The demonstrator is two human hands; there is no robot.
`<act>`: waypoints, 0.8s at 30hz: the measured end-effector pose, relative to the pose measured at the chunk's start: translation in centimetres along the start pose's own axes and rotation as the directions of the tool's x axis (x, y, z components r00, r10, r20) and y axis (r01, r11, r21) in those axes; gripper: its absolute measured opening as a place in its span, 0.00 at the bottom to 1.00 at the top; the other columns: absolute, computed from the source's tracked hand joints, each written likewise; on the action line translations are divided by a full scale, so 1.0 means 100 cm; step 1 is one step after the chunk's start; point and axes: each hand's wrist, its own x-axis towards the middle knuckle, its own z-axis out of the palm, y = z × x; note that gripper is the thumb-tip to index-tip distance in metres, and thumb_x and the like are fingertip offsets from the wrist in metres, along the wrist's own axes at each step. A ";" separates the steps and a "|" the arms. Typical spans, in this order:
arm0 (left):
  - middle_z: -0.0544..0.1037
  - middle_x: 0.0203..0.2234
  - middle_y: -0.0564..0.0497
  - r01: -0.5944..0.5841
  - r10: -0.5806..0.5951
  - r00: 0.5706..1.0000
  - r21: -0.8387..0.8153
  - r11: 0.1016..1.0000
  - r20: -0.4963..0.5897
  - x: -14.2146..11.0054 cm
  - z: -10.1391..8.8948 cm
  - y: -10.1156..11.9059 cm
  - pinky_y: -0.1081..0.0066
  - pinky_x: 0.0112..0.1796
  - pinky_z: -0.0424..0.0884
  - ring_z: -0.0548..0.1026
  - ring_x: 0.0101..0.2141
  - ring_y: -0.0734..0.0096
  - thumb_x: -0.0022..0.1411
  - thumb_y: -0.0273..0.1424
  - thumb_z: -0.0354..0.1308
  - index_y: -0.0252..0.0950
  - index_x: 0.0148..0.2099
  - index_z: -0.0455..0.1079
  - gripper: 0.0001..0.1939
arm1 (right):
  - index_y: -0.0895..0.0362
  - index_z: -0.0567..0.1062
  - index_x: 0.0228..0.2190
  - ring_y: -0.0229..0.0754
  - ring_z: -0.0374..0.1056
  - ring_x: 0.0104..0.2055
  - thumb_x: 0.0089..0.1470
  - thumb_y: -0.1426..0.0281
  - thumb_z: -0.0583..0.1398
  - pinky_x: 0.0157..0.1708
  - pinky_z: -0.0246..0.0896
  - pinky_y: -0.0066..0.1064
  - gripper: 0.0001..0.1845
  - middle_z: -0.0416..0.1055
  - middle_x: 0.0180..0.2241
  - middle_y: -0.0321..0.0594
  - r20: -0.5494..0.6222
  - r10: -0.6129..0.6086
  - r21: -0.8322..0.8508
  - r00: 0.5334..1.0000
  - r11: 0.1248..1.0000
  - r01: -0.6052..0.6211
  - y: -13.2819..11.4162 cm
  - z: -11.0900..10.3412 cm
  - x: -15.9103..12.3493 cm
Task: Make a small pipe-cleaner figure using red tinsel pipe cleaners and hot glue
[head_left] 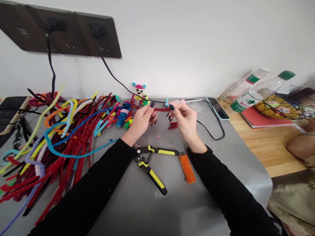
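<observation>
Between my two hands a short red glittery pipe cleaner [161, 109] is stretched sideways above the grey mat. My left hand [144, 119] pinches its left end between thumb and fingers. The right end is pinched by my right hand [182, 119]. Just below, a small piece of red pipe cleaner [173, 125] lies on the mat. Yellow-and-black pliers [155, 164] rest with handles spread under my left wrist. A bundle of short orange pipe cleaners [187, 168] lies near my right sleeve. Behind my hands stands a small pipe-cleaner figure [139, 93] with a pink and blue top.
Many coloured pipe cleaners [64, 141] heap at the left. A phone [217, 108] and a looping black cable [222, 131] lie at the right. Plastic bottles [256, 82], a paper cup [247, 101] and a red notebook [265, 118] stand beyond. Another person's arm [301, 147] is at the right edge.
</observation>
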 end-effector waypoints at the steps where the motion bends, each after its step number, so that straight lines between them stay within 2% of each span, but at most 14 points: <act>1: 0.67 0.21 0.55 -0.003 0.003 1.000 0.000 1.000 0.001 0.000 0.000 0.000 0.77 0.24 0.63 0.65 0.21 0.77 0.78 0.36 0.52 0.38 0.29 0.59 0.22 | 0.54 0.78 0.26 0.35 0.66 0.24 0.53 0.46 0.71 0.29 0.67 0.30 0.25 0.72 0.23 0.32 -0.004 0.002 -0.004 1.000 1.000 -0.002 0.000 0.000 0.000; 9: 0.67 0.21 0.55 -0.034 0.034 0.999 -0.007 0.999 -0.001 -0.001 0.000 0.000 0.76 0.24 0.63 0.65 0.22 0.76 0.76 0.43 0.56 0.39 0.28 0.58 0.24 | 0.53 0.76 0.26 0.36 0.66 0.25 0.53 0.44 0.70 0.29 0.68 0.32 0.26 0.73 0.24 0.33 -0.010 0.020 -0.031 1.000 0.999 -0.020 0.003 0.001 0.000; 14: 0.72 0.22 0.51 0.035 -0.037 0.999 0.039 0.999 0.036 -0.001 -0.004 0.001 0.74 0.24 0.65 0.68 0.22 0.74 0.75 0.48 0.56 0.38 0.28 0.63 0.26 | 0.53 0.76 0.25 0.36 0.66 0.25 0.53 0.43 0.70 0.30 0.68 0.32 0.27 0.74 0.24 0.33 -0.023 0.010 -0.060 1.000 0.998 -0.012 0.000 0.000 0.000; 18: 0.73 0.22 0.50 0.093 -0.094 0.995 0.061 0.994 0.020 -0.001 -0.005 0.002 0.73 0.23 0.64 0.69 0.22 0.72 0.72 0.53 0.56 0.37 0.28 0.66 0.28 | 0.53 0.76 0.25 0.36 0.66 0.25 0.53 0.43 0.70 0.29 0.67 0.32 0.27 0.74 0.24 0.33 -0.024 -0.001 -0.061 1.000 0.998 0.000 -0.002 -0.001 0.000; 24: 0.72 0.21 0.52 0.049 -0.051 0.999 0.090 0.995 0.015 -0.001 -0.004 0.000 0.73 0.24 0.63 0.68 0.22 0.72 0.68 0.57 0.60 0.38 0.28 0.64 0.29 | 0.53 0.76 0.26 0.36 0.66 0.25 0.52 0.44 0.71 0.30 0.68 0.32 0.26 0.73 0.24 0.33 -0.020 0.014 -0.049 1.000 0.999 -0.015 0.001 0.000 0.000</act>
